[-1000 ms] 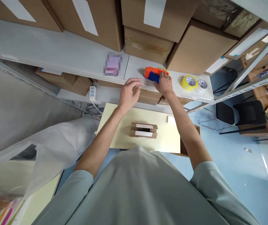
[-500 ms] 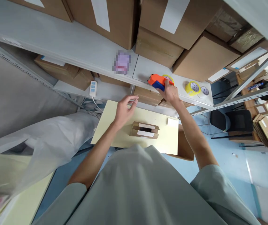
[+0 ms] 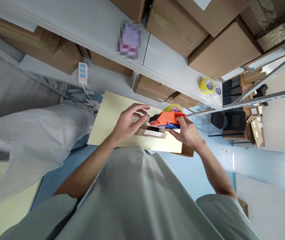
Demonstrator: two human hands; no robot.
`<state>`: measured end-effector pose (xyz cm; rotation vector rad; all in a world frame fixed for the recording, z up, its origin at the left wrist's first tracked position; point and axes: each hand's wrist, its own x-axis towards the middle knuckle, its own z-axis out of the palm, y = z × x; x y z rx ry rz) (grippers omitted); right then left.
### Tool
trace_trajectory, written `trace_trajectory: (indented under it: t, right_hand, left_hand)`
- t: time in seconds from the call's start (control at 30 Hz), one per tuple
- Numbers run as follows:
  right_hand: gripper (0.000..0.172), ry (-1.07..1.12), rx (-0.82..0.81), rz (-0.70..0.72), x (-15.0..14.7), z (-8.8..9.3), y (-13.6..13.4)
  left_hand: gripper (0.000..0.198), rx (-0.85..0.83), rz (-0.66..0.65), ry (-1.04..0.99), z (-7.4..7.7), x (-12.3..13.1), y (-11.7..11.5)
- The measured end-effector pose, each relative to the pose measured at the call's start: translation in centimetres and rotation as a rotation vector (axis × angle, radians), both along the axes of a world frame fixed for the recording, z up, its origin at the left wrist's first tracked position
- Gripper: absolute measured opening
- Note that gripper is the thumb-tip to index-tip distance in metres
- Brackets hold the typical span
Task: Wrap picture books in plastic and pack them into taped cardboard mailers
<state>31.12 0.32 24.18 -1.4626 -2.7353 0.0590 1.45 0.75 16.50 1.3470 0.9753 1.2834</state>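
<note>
My right hand [image 3: 187, 132] grips an orange and blue tape dispenser [image 3: 167, 119] by its right end. A yellow tape roll [image 3: 174, 108] shows at the dispenser's far side. The dispenser is held above a small cardboard box [image 3: 154, 133] with a white label, and hides part of it. To the left, my left hand [image 3: 130, 123] hovers with fingers apart and slightly curled, its fingertips close to the dispenser's black front end. The box rests on a pale yellow tabletop [image 3: 112, 110].
Behind the table stands a grey shelf [image 3: 167, 66] with large cardboard boxes [image 3: 227, 53]. Another yellow tape roll [image 3: 206, 85] sits on its right end. A white power strip [image 3: 83, 73] lies on the lower shelf. Translucent plastic sheeting [image 3: 42, 133] bulges at the left.
My right hand has brought the tape dispenser from the shelf edge down towards me, over the small box. My left hand has come slightly nearer to me. The view has shifted.
</note>
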Motion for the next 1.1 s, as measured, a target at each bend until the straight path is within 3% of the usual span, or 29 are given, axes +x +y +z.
trace_trajectory:
  t: [0.27,0.47,0.7,0.9,1.0,1.1]
  right_hand:
    - [0.055,-0.136,-0.243,-0.094,-2.4,1.9,-2.4]
    - [0.060,-0.141,-0.352,-0.156,-4.2,3.0,-2.5]
    - [0.052,-0.196,-0.543,-0.316,-7.3,3.4,-1.3]
    - [0.059,-0.302,-0.739,-0.382,-9.6,3.1,1.2]
    - [0.063,-0.386,-0.843,-0.358,-9.5,4.5,2.7]
    - [0.067,-0.434,-0.906,-0.395,-8.5,6.7,4.0]
  left_hand:
    - [0.044,0.004,-0.107,0.039,0.0,-1.2,0.1]
    - [0.040,-0.127,-0.158,0.021,-1.7,-2.0,-0.3]
    - [0.046,-0.350,-0.173,-0.077,-6.6,-2.4,-0.6]
    - [0.060,-0.548,-0.144,-0.212,-10.6,-0.7,-2.2]
    - [0.062,-0.622,-0.090,-0.236,-12.5,-1.3,-2.5]
    - [0.064,-0.681,0.038,-0.246,-15.5,-3.3,-2.1]
